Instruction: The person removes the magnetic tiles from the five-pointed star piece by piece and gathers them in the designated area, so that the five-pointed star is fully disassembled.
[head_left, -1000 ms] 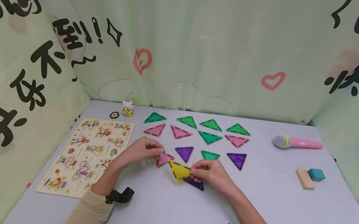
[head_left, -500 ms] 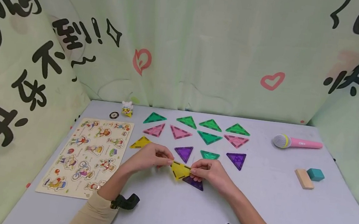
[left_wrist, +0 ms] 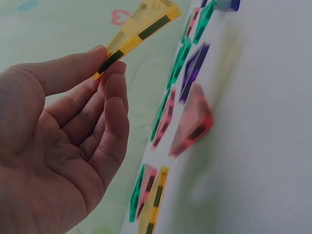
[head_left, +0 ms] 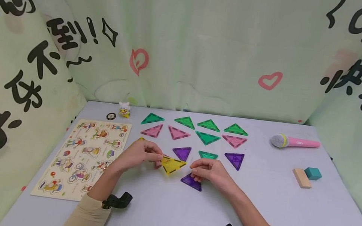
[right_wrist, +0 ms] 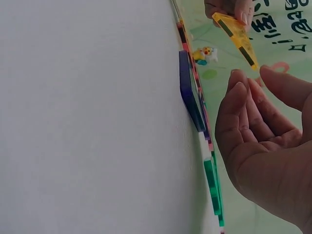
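Observation:
My left hand pinches a translucent yellow triangular magnetic tile by one corner between thumb and fingers. In the left wrist view that tile is raised off the table, its dark magnet strips along the edge. My right hand is just right of it with fingers loosely bent and nothing between them; the right wrist view shows a gap between thumb and fingertips. A purple tile lies below the right fingertips. Mostly hidden behind the left hand in the head view, a pink tile shows in the left wrist view.
Rows of green, pink and purple tiles lie beyond the hands. A picture board is at the left, with a small figurine behind it. At the right are a pink microphone and two wooden blocks.
Both hands held the yellow tile half a second ago. The right hand has let go, and the left hand has drawn the tile leftward, uncovering the purple tile. The head view has shifted slightly.

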`<state>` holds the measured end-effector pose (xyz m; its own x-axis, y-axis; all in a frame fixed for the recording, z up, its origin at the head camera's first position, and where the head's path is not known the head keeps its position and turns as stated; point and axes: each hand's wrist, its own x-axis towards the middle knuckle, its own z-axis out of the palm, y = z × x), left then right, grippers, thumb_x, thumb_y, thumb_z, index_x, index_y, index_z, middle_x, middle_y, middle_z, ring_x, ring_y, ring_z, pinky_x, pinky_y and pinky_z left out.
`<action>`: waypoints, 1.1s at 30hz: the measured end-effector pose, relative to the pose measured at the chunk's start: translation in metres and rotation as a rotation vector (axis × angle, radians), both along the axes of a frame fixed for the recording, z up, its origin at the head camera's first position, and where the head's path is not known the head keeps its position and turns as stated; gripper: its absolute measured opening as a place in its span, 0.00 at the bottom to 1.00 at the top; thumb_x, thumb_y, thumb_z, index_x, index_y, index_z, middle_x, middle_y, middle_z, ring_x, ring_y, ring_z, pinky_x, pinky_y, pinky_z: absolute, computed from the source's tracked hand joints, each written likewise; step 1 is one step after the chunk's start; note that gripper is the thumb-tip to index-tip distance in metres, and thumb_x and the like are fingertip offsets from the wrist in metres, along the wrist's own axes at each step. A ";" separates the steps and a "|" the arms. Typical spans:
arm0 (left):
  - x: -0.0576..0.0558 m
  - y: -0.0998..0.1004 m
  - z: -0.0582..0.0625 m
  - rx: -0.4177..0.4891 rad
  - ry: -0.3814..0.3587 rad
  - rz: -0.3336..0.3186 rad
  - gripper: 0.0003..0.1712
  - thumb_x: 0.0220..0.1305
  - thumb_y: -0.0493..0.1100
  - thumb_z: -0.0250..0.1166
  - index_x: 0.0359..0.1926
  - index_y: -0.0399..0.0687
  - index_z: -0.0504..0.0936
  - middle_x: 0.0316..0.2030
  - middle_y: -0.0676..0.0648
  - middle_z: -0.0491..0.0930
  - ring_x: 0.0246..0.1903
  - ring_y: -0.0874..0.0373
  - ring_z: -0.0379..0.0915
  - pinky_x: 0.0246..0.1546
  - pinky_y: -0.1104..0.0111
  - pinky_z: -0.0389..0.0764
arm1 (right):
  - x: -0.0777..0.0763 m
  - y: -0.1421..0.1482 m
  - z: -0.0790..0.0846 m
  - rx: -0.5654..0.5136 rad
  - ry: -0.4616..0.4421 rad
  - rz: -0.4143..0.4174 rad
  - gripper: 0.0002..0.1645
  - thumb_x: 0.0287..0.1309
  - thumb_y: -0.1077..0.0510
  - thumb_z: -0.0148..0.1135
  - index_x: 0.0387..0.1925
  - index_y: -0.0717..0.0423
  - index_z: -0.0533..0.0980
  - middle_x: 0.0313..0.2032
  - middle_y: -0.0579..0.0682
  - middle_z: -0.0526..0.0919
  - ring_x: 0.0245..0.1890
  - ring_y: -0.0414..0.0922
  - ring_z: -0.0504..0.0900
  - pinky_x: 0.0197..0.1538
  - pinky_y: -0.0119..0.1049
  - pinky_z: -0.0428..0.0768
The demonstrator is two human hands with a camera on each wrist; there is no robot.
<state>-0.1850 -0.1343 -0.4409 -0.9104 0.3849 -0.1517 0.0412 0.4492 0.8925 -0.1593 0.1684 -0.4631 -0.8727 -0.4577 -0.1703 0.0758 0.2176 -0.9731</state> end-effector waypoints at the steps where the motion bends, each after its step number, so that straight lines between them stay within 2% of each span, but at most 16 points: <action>1: 0.000 -0.004 0.001 -0.008 0.005 0.017 0.07 0.63 0.46 0.69 0.36 0.49 0.87 0.33 0.44 0.87 0.36 0.50 0.79 0.42 0.59 0.77 | 0.000 0.001 0.000 0.000 -0.002 0.001 0.22 0.66 0.55 0.63 0.51 0.71 0.77 0.38 0.59 0.86 0.33 0.42 0.83 0.41 0.34 0.84; 7: 0.004 -0.027 0.001 -0.037 0.032 0.122 0.08 0.62 0.47 0.70 0.38 0.48 0.88 0.34 0.48 0.84 0.34 0.55 0.77 0.42 0.58 0.79 | -0.001 0.006 0.000 0.021 -0.005 -0.001 0.21 0.66 0.56 0.62 0.51 0.71 0.77 0.39 0.59 0.86 0.34 0.42 0.83 0.43 0.35 0.84; 13: 0.007 -0.050 -0.002 -0.084 -0.008 0.202 0.10 0.64 0.47 0.68 0.39 0.45 0.86 0.33 0.48 0.84 0.34 0.55 0.76 0.41 0.61 0.78 | 0.002 0.016 0.000 0.058 0.014 0.007 0.20 0.66 0.54 0.62 0.49 0.69 0.78 0.37 0.56 0.86 0.35 0.44 0.83 0.43 0.36 0.84; 21: 0.012 -0.080 -0.010 -0.147 -0.083 0.298 0.14 0.65 0.49 0.68 0.43 0.43 0.86 0.40 0.47 0.86 0.38 0.58 0.79 0.41 0.67 0.80 | 0.004 0.027 0.003 0.094 0.042 -0.019 0.19 0.66 0.53 0.62 0.48 0.64 0.80 0.36 0.55 0.85 0.34 0.49 0.82 0.41 0.38 0.82; 30: 0.005 -0.088 -0.019 -0.184 -0.096 0.344 0.14 0.66 0.47 0.66 0.45 0.41 0.86 0.40 0.45 0.86 0.35 0.58 0.77 0.35 0.69 0.77 | 0.009 0.039 0.007 0.106 0.051 -0.045 0.20 0.66 0.53 0.62 0.48 0.67 0.80 0.37 0.58 0.86 0.34 0.47 0.83 0.41 0.38 0.83; 33: 0.003 -0.086 -0.020 -0.227 -0.078 0.356 0.13 0.66 0.47 0.66 0.44 0.42 0.86 0.37 0.46 0.86 0.32 0.58 0.75 0.32 0.70 0.75 | 0.010 0.043 0.007 0.106 0.047 -0.048 0.20 0.66 0.53 0.62 0.48 0.67 0.79 0.37 0.59 0.85 0.34 0.47 0.83 0.42 0.38 0.83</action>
